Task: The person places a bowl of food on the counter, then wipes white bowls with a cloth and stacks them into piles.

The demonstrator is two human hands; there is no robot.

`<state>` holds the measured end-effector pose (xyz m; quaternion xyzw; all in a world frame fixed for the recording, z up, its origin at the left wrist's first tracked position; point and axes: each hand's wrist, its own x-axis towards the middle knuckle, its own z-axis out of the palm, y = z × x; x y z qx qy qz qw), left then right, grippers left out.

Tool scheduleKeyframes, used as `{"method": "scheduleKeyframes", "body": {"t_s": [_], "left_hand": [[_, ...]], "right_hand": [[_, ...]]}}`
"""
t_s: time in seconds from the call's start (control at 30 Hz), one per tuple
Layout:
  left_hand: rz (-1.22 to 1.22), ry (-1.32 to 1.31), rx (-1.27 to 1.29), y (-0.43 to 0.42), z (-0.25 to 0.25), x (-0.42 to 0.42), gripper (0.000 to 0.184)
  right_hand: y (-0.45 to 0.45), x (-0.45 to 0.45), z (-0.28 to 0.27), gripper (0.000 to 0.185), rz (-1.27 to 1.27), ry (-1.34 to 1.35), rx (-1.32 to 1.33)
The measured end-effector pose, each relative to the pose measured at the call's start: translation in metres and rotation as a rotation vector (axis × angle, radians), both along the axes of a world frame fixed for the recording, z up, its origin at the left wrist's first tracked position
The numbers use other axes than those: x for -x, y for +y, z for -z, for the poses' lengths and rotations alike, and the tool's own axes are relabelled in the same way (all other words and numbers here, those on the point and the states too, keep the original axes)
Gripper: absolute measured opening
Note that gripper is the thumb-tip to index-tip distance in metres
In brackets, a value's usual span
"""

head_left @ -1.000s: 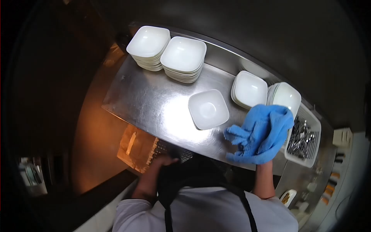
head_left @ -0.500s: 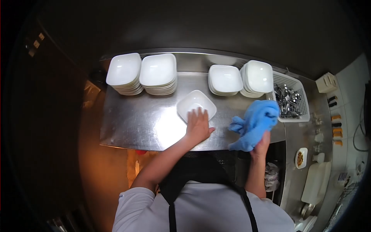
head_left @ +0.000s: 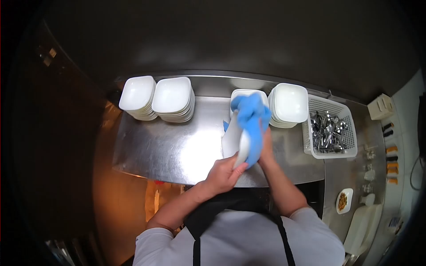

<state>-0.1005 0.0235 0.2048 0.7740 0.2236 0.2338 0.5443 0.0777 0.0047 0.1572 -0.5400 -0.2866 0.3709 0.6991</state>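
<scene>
A white square bowl (head_left: 230, 138) is tilted up on its side above the steel counter. My left hand (head_left: 224, 175) grips its near edge, thumb and fingers closed around the rim. Against the bowl's other side lies a blue cloth (head_left: 253, 116), bunched at the top and smeared by motion. My right hand (head_left: 266, 146) is closed on that cloth, its fingers mostly hidden behind it. Just behind the cloth stands a short stack of white bowls (head_left: 237, 93), partly covered from view.
Two taller bowl stacks (head_left: 172, 95) (head_left: 137, 94) stand at the back left of the steel counter (head_left: 146, 150). Another stack (head_left: 290, 103) is at the right, beside a white basket (head_left: 350, 133) of cutlery. A small dish of food (head_left: 349, 195) sits on the right-hand surface.
My left hand has lifted the bowl from the counter and tilted it. My right hand has brought the blue cloth leftward onto the bowl. The view has shifted slightly.
</scene>
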Motion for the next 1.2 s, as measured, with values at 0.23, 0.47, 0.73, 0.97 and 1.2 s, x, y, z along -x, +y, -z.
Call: {"method": "scheduleKeyframes", "body": {"t_s": [0.23, 0.47, 0.73, 0.97, 1.2], "left_hand": [[-0.433, 0.115, -0.474, 0.068, 0.008, 0.001, 0.039], [-0.326, 0.375, -1.052, 0.172, 0.013, 0.070, 0.028], [-0.054, 0.632, -1.019, 0.246, 0.021, 0.091, 0.032], [-0.328, 0.227, -1.172, 0.206, 0.035, 0.061, 0.063], [0.014, 0.038, -0.871, 0.111, 0.103, -0.103, 0.035]], "right_hand": [[0.010, 0.053, 0.011, 0.035, -0.447, 0.695, 0.222], [0.014, 0.008, 0.008, 0.047, -0.472, 0.514, 0.050], [-0.047, -0.034, 0.037, 0.050, -0.057, 0.386, 0.035], [-0.078, -0.019, 0.026, 0.049, 0.174, 0.436, -0.032], [-0.090, -0.008, 0.030, 0.048, 0.363, 0.307, -0.053]]}}
